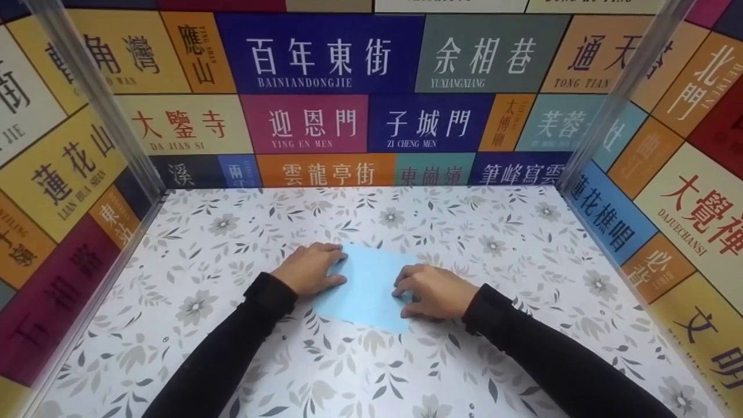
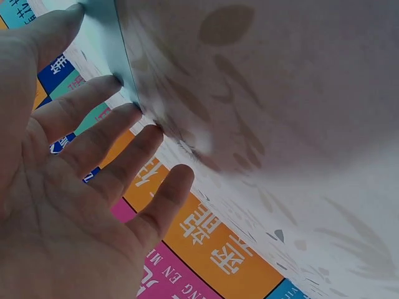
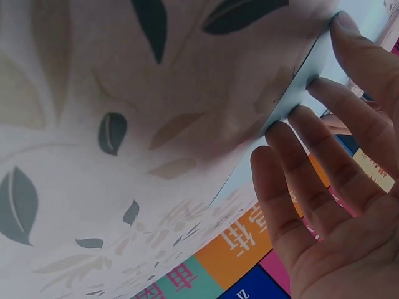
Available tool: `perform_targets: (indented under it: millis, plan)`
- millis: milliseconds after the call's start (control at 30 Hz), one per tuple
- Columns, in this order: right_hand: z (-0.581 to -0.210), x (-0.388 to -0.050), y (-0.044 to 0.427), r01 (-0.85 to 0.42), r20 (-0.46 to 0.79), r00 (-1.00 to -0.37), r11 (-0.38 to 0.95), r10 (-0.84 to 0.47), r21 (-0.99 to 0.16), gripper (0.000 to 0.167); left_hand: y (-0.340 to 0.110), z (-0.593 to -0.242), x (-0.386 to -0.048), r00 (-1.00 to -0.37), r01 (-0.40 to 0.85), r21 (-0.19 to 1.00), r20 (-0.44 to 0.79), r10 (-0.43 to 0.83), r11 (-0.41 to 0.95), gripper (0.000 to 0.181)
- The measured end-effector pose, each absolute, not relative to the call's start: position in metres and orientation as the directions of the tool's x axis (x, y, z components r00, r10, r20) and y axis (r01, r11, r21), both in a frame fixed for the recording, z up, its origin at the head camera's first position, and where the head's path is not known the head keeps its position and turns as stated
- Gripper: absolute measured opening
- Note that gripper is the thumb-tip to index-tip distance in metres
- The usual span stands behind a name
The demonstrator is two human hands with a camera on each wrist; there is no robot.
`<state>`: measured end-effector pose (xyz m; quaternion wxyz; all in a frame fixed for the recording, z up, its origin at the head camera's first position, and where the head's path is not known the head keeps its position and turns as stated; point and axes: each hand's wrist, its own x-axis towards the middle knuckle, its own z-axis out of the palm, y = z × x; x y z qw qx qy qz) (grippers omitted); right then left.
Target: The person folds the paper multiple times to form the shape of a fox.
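Note:
A light blue square sheet of paper (image 1: 371, 287) lies flat and slightly turned on the table in the head view. My left hand (image 1: 312, 269) touches its left edge, thumb and fingers spread. On its right edge rest the fingertips of my right hand (image 1: 436, 291), the fingers bent a little. The left wrist view shows the left hand (image 2: 81, 156) with thumb and fingertips at the edge of the paper (image 2: 103, 31). In the right wrist view, the right hand (image 3: 336, 168) has its fingertips on the paper (image 3: 302, 93) near its edge.
The table (image 1: 191, 261) has a white covering with grey leaves and flowers. Behind it stands a wall (image 1: 325, 55) of coloured panels with Chinese lettering, and similar panels line the left and right sides. Clear strips (image 1: 110, 116) run along the corners.

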<state>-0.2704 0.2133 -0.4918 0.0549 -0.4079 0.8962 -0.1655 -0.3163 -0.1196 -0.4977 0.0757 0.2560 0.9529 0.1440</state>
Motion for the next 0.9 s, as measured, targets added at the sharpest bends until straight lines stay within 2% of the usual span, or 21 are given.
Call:
perform_targets:
  millis: [267, 600, 900]
  plan:
    - [-0.494, -0.263, 0.219, -0.74, 0.079, -0.635, 0.576, -0.768, -0.348, 0.035, -0.119, -0.502, -0.314, -0.837, 0.518, 0.305, -0.009, 0.547, 0.799, 0.056]
    - [-0.496, -0.257, 0.217, -0.732, 0.066, -0.636, 0.573, -0.769, -0.368, 0.038, -0.118, -0.5, -0.309, -0.832, 0.513, 0.304, -0.054, 0.552, 0.803, 0.059]
    - [-0.494, -0.248, 0.219, -0.748, 0.073, -0.607, 0.538, -0.791, -0.389, 0.036, -0.12, -0.5, -0.295, -0.808, 0.554, 0.313, -0.025, 0.589, 0.772, 0.057]
